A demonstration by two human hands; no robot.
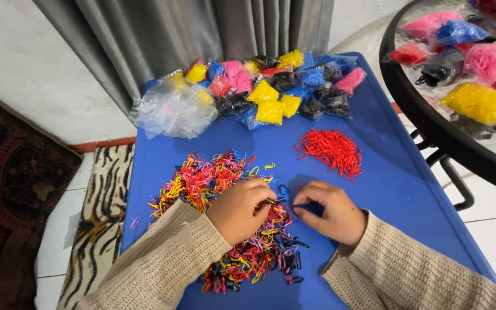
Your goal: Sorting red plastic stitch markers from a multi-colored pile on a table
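Both hands rest knuckles-up on the mixed elastic bands point(225, 229), left hand point(237, 209) and right hand point(327, 211) fingers pinched on single bands.

Small clear packets point(271, 92) filled with yellow, pink, blue, black and red bands lie heaped along the far edge of the blue bench point(397, 183). A crumpled clear plastic bag point(173, 112) sits at their left. Larger clear bags point(477, 57), pink, blue, red, black and yellow, rest on the round glass table point(431, 126) at right.
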